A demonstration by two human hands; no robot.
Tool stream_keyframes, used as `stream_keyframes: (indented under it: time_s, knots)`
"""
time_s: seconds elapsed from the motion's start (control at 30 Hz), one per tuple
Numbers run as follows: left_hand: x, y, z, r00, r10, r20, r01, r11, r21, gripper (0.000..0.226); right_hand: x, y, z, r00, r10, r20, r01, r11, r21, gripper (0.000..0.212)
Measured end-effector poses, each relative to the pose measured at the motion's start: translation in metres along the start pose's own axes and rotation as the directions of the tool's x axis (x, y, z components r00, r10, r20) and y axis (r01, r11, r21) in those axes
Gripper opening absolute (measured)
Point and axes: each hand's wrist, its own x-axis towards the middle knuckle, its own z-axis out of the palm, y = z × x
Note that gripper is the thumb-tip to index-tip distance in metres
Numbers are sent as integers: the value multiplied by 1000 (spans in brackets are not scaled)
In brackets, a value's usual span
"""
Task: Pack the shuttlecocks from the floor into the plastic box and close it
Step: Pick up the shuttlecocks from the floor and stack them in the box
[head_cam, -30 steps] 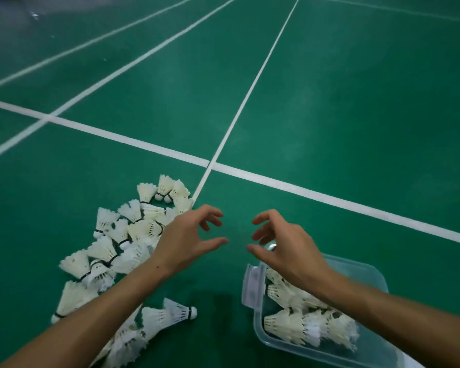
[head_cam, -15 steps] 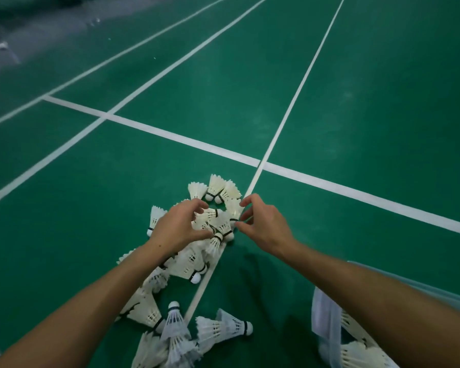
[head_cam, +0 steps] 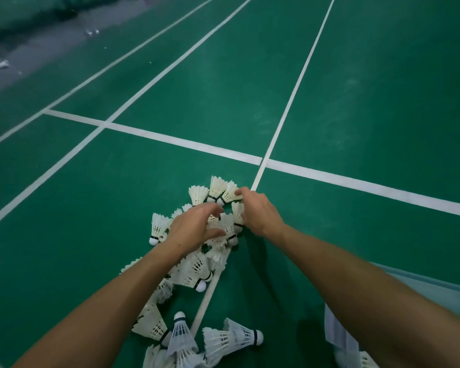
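Head view looks down my two bare forearms to the pile of shuttlecocks (head_cam: 197,266) scattered on the green floor (head_cam: 64,221), where a white court line (head_cam: 207,296) runs under the heap toward me. My left hand (head_cam: 194,227) is down in the far part of the pile, its grip curled over a cluster of feathered shuttlecocks, thumb tucked beneath one skirt and the fingers bent round the top (I cannot tell how many it actually has hold of). My right hand (head_cam: 258,211) sits just beside it on the far right edge of the heap, its grip narrow, fingertips pinching the feather skirt of the far-edge shuttlecock (head_cam: 230,192) there. The two hands are close together, almost touching over the same cluster. More shuttlecocks lie nearer to me, under and beside my left forearm; one lone shuttlecock (head_cam: 231,338) lies on its side with its cork pointing right, just right of the court line. The plastic box (head_cam: 436,290) is at the lower right, mostly hidden behind my right forearm; only part of its clear rim and its white latch (head_cam: 337,333) show.
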Motion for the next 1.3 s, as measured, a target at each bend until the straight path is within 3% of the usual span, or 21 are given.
stream_keyframes:
  time_s: [0.13,0.33,0.5,0.63,0.77,1.0,1.3]
  knots:
    - [14,4,9,999,-26,38,24,999,48,43,-11,21,-10,1000,8,11,-8,999,31,46]
    - [6,23,-3,1000,-24,13,25,998,-51,50,-46,37,-53,1000,0,-26,5,983,181,54]
    - [-10,90,-41,990,138,-35,-142,959,-247,52,-114,48,-130,988,-33,-153,74,959,275,49]
    - [-24,158,-55,951,302,-68,-305,876,-374,53,-195,70,-186,973,66,-220,10,946,325,46]
    - [-36,221,-49,926,378,-7,-345,838,-423,53,-272,99,-214,932,185,-313,-65,932,358,46]
    - [-51,266,-20,905,419,72,-339,813,-473,54,-362,152,-202,803,415,-428,-205,866,455,48]
    - [-45,274,22,870,454,194,-384,869,-313,38,-353,171,-134,852,423,-309,-278,865,417,50]
